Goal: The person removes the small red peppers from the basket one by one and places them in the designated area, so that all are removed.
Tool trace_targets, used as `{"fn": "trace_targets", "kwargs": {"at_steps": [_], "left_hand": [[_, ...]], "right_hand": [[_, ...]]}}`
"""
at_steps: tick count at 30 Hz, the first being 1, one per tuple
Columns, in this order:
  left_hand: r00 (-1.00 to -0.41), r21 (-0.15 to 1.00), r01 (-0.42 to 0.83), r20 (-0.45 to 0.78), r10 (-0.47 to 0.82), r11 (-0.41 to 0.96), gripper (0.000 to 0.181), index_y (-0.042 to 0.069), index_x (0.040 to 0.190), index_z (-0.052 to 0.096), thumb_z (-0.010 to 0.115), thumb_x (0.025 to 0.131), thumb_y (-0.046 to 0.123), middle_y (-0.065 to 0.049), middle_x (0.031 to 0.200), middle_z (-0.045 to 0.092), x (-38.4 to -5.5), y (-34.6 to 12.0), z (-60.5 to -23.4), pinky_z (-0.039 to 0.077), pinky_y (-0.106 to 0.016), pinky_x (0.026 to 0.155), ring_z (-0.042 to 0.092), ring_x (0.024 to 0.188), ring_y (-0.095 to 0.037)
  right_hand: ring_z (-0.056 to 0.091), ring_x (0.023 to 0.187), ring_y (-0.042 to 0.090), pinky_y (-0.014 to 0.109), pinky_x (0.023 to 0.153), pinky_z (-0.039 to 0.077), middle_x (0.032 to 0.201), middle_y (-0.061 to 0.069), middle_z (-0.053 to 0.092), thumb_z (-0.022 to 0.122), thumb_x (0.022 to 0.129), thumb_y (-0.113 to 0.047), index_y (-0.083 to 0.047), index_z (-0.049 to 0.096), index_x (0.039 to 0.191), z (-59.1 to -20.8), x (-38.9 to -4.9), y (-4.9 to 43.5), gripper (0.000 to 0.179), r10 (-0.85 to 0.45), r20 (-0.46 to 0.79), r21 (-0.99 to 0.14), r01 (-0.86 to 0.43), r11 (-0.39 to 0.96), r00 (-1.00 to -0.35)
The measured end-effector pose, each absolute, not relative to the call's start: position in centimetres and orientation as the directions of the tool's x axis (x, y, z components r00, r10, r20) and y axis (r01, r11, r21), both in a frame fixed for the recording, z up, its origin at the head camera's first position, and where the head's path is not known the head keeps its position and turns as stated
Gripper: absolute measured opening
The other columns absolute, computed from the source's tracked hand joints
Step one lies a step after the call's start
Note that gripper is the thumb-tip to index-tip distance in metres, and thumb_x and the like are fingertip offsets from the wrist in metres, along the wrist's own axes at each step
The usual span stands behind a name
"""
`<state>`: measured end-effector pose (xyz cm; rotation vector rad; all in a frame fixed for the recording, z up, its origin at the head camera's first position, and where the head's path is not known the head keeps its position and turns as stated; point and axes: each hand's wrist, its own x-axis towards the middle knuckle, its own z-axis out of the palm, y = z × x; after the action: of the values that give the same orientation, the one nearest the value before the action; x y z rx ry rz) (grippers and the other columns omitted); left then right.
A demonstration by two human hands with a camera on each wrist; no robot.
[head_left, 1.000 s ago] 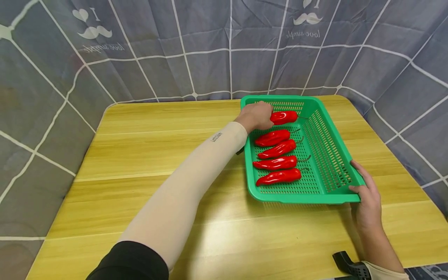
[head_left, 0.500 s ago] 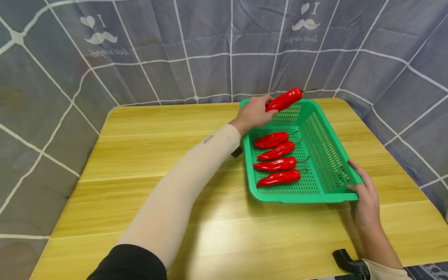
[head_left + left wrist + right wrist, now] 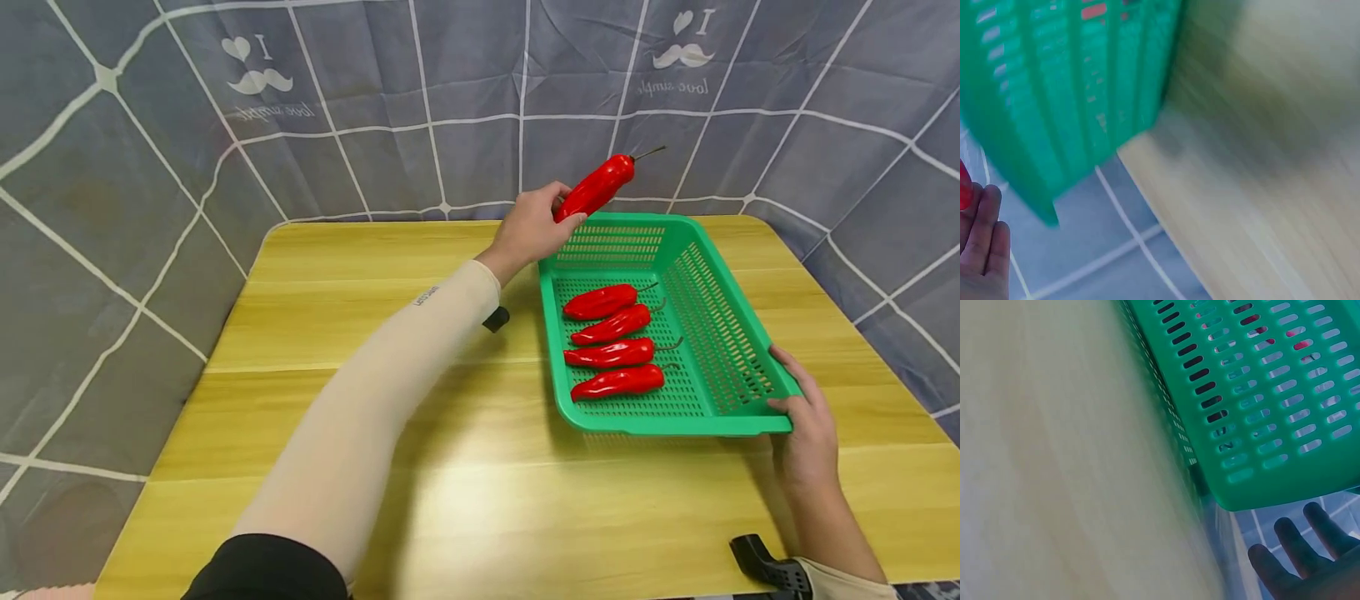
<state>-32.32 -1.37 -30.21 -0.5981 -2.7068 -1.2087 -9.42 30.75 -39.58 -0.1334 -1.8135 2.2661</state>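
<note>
My left hand pinches a red chili pepper between thumb and fingers, above the back left corner of a green plastic basket. The pepper tilts, its stem pointing up and right. Several more red peppers lie in a column in the left part of the basket, stems to the right. My right hand holds the basket's front right corner, thumb on the rim. In the left wrist view, fingers touch the held pepper's edge. The right wrist view has fingers beside the slotted basket wall.
A wooden table carries the basket and stretches away to its left. Behind and around it hangs a grey curtain with white lines. Black wrist mounts show at both wrists.
My left hand has lifted the pepper from the back of the basket, up and to the left, above the rim. The right hand keeps its place at the basket's corner.
</note>
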Motion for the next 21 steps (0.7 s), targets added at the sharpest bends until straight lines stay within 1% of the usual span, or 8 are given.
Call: {"fn": "trace_targets", "kwargs": {"at_steps": [5,7,11,13,16,19,21], "left_hand": [[-0.928,0.692,0.371,0.294,0.229,0.619,0.043,0.010,0.132,0.060,0.067,0.097,0.035,-0.002,0.100,0.069,-32.2,-4.3,-29.5,0.052,-0.027,0.070,0.062,0.083,-0.014],[-0.934,0.692,0.354,0.297,0.198,0.629,0.044,0.009,0.131,0.060,0.066,0.097,0.036,-0.003,0.099,0.069,-32.1,-5.7,-29.4,0.053,-0.028,0.070,0.063,0.082,-0.015],[-0.951,0.698,0.298,0.273,0.143,0.651,0.047,0.008,0.131,0.060,0.067,0.096,0.039,-0.003,0.099,0.069,-31.8,-8.6,-29.8,0.054,-0.029,0.070,0.063,0.082,-0.015],[-0.959,0.699,0.268,0.261,0.112,0.662,0.047,0.008,0.130,0.060,0.067,0.096,0.040,-0.004,0.100,0.069,-31.6,-10.0,-30.1,0.055,-0.029,0.071,0.063,0.083,-0.015],[-0.970,0.702,0.216,0.236,0.064,0.678,0.045,0.008,0.127,0.061,0.067,0.096,0.040,-0.004,0.099,0.068,-31.1,-12.0,-30.7,0.055,-0.029,0.071,0.063,0.083,-0.016],[-0.976,0.697,0.173,0.217,0.026,0.696,0.043,0.007,0.122,0.063,0.068,0.095,0.040,-0.005,0.098,0.068,-30.6,-14.0,-31.4,0.054,-0.029,0.071,0.064,0.082,-0.017],[-0.978,0.687,0.152,0.208,0.007,0.711,0.043,0.006,0.122,0.063,0.069,0.095,0.039,-0.005,0.098,0.068,-30.2,-15.2,-31.9,0.054,-0.030,0.071,0.063,0.082,-0.018]], "right_hand": [[0.054,0.104,0.010,0.016,0.070,0.051,0.138,-0.003,0.047,0.032,0.094,0.009,-0.015,0.054,0.147,-39.6,-9.4,30.9,0.063,0.255,0.083,-0.971,-0.136,-0.197,-0.963],[0.053,0.104,0.011,0.017,0.071,0.051,0.138,-0.001,0.046,0.031,0.094,0.010,-0.014,0.053,0.147,-39.7,-9.4,30.9,0.063,0.249,0.088,-0.966,-0.144,-0.215,-0.964],[0.053,0.105,0.012,0.018,0.072,0.052,0.138,0.001,0.045,0.030,0.094,0.011,-0.012,0.053,0.148,-39.8,-9.4,30.9,0.063,0.234,0.091,-0.952,-0.154,-0.265,-0.968],[0.052,0.105,0.012,0.018,0.072,0.052,0.138,0.000,0.044,0.030,0.094,0.011,-0.013,0.054,0.147,-39.8,-9.4,31.0,0.063,0.239,0.086,-0.952,-0.151,-0.268,-0.967],[0.052,0.105,0.012,0.018,0.071,0.051,0.138,0.000,0.045,0.031,0.094,0.010,-0.014,0.054,0.147,-39.8,-9.4,31.0,0.063,0.241,0.080,-0.952,-0.146,-0.269,-0.967],[0.053,0.104,0.012,0.018,0.071,0.052,0.137,0.000,0.046,0.030,0.094,0.012,-0.013,0.054,0.146,-39.8,-9.4,30.9,0.063,0.234,0.084,-0.942,-0.154,-0.298,-0.969],[0.054,0.102,0.011,0.018,0.070,0.053,0.136,0.001,0.047,0.030,0.093,0.012,-0.012,0.055,0.145,-39.8,-9.3,30.9,0.063,0.236,0.088,-0.936,-0.161,-0.314,-0.968]]}}
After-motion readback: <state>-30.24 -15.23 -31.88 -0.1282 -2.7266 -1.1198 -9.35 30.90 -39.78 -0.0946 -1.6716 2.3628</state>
